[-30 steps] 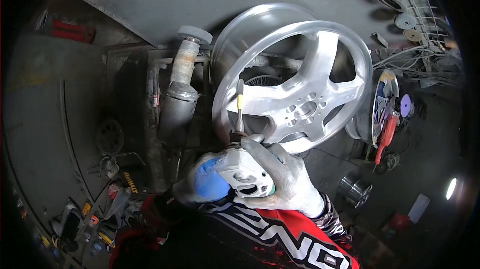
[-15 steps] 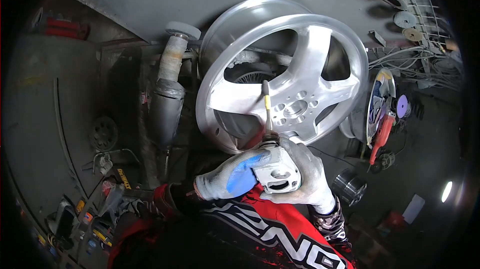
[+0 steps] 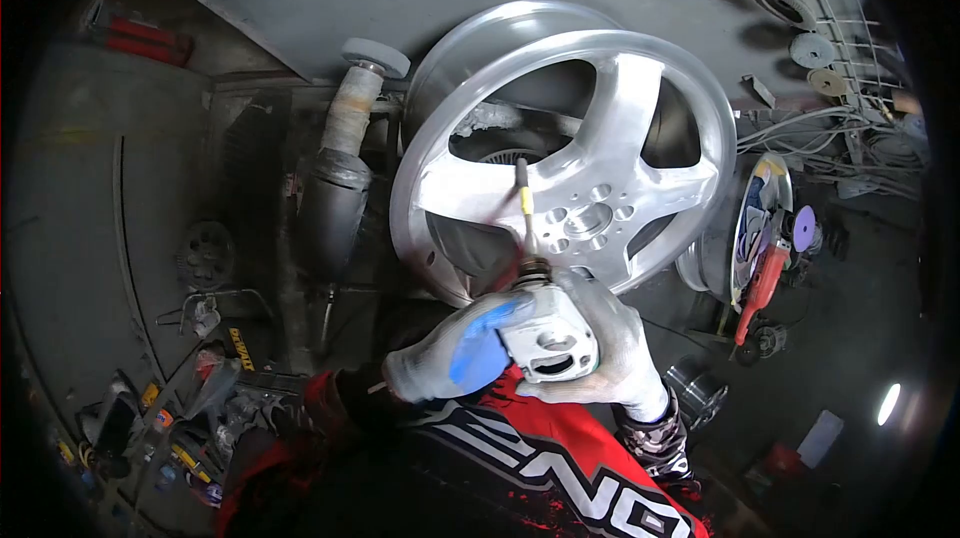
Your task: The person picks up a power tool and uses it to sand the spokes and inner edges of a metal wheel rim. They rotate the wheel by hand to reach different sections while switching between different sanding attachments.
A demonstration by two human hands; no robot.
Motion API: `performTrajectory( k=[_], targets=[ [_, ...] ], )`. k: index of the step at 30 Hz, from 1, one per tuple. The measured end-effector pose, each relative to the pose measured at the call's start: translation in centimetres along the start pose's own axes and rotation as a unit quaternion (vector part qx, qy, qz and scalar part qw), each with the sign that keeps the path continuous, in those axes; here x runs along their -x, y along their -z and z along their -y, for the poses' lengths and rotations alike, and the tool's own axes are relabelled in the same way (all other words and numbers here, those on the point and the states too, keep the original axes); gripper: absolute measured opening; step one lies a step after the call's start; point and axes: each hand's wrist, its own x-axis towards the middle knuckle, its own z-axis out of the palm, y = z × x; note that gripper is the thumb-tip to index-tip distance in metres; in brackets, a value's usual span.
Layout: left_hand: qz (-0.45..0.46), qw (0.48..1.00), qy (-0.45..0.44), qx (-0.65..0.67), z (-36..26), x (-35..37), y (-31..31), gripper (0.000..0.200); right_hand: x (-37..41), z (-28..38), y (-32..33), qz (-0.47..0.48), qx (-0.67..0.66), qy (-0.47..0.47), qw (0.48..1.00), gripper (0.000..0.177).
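Both my gloved hands are wrapped around a white-bodied die grinder (image 3: 552, 335) with a long thin shaft. My left hand (image 3: 462, 348), in a grey glove with a blue palm, grips its left side near the collar. On the other side my right hand (image 3: 618, 343) curls around the body, its fingers under the back end. The shaft carries a yellow band and ends in a narrow grey tip (image 3: 522, 174), which overlaps a spoke near the hub in this view. In front of me stands a bright silver alloy wheel (image 3: 630, 113), tilted, with broad spokes.
Left of the wheel is a grey motor with a polishing disc (image 3: 375, 58). A red angle grinder (image 3: 763, 290) rests by another wheel on the right. Discs hang on a wire rack (image 3: 838, 18) at upper right. Assorted tools (image 3: 190, 438) lie at lower left.
The tool's tip has shifted slightly left over the spoke, and both hands have moved a little with it. The whole view has tilted slightly. The grip is unchanged.
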Motion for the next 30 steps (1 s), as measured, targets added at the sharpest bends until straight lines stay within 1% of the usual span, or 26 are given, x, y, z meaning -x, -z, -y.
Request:
performTrajectory(
  k=[1,2,3,5,6,7,8,9,11,12,13,15,16,17,18,19,21,22,23,25,26,27,29,30],
  targets=[
    [0.003,1.0,0.016,0.001,0.3,-0.2,0.0,0.045,0.3,-0.1,0.2,-0.006,-0.015,-0.011,1.0,0.102],
    [-0.002,0.999,0.015,-0.05,0.5,-0.2,0.0,0.045,0.6,-0.1,0.5,0.008,-0.014,-0.026,1.0,0.104],
    [-0.003,0.999,0.013,-0.049,0.5,0.0,0.0,0.045,0.5,-0.2,0.6,0.01,-0.014,-0.025,1.0,0.104],
    [-0.045,0.994,0.095,-0.04,-0.3,1.3,0.3,0.045,0.1,-0.2,0.3,0.024,-0.007,0.004,1.0,0.103],
    [-0.047,0.994,0.094,-0.043,-0.5,2.2,0.7,0.045,-0.1,-0.1,-0.3,0.004,-0.006,0.02,1.0,0.102],
    [-0.1,0.979,0.178,-0.015,-0.9,2.5,1.0,0.045,-0.3,0.0,-0.7,0.005,-0.007,0.022,1.0,0.102],
    [-0.153,0.953,0.26,0.014,-1.0,2.6,1.2,0.044,-0.5,0.0,-0.9,0.016,-0.013,0.026,0.999,0.1],
    [-0.156,0.953,0.258,0.014,-1.0,2.8,1.0,0.044,-0.7,0.0,-1.0,0.028,-0.02,0.03,0.999,0.099],
    [-0.131,0.954,0.258,-0.082,-3.4,0.3,-1.1,0.044,-0.8,-0.5,-1.1,0.043,-0.03,0.032,0.998,0.097],
    [-0.207,0.92,0.264,0.202,-3.0,-0.3,-1.5,0.044,-0.7,-0.8,-1.0,0.027,-0.032,0.049,0.998,0.097],
    [-0.209,0.92,0.261,0.205,-2.2,0.1,-1.2,0.044,-0.5,-1.0,-1.0,0.011,-0.032,0.067,0.997,0.096],
    [-0.2,0.932,0.301,0.035,0.2,1.3,-0.4,0.044,0.2,-1.7,-0.2,0.025,-0.021,0.067,0.997,0.099],
    [-0.202,0.933,0.295,0.039,0.7,1.3,-0.5,0.044,0.4,-1.9,0.2,0.032,-0.028,0.04,0.998,0.1],
    [-0.123,0.968,0.214,-0.052,1.3,1.3,-0.6,0.046,0.6,-2.1,0.5,0.039,-0.034,0.012,0.999,0.101],
    [-0.044,0.98,0.128,-0.144,1.7,1.2,-0.7,0.049,1.2,-2.5,0.9,0.032,-0.034,0.012,0.999,0.105],
    [-0.047,0.981,0.122,-0.142,2.2,0.8,-0.9,0.049,1.6,-3.0,1.0,0.039,-0.031,0.013,0.999,0.105],
    [-0.078,0.983,0.168,0.019,3.5,-0.6,-1.5,0.049,2.3,-3.7,1.4,0.016,-0.065,-0.014,0.998,0.106],
    [-0.086,0.969,0.177,0.151,4.3,-1.6,-1.4,0.049,2.1,-3.6,1.9,0.019,-0.042,-0.006,0.999,0.109],
    [-0.087,0.969,0.171,0.153,4.5,-2.0,-1.5,0.049,2.4,-3.8,2.0,0.025,-0.04,-0.004,0.999,0.109],
    [-0.085,0.985,0.131,0.068,4.6,-2.6,-2.0,0.044,3.1,-4.3,2.1,-0.008,-0.082,-0.066,0.994,0.11],
    [-0.062,0.99,0.072,0.1,5.0,-2.7,-1.9,0.045,2.8,-4.2,2.5,0.006,-0.069,-0.068,0.995,0.111],
    [-0.064,0.99,0.068,0.101,5.0,-2.8,-1.9,0.045,3.0,-4.4,2.3,0.01,-0.068,-0.067,0.995,0.111],
    [-0.134,0.946,0.207,0.211,4.1,-3.6,-2.2,0.044,3.5,-5.1,1.7,0.001,-0.13,-0.077,0.989,0.11],
    [-0.136,0.946,0.203,0.212,3.6,-3.6,-2.3,0.044,3.3,-5.2,1.7,0.031,-0.123,-0.081,0.989,0.109]
  ],
)
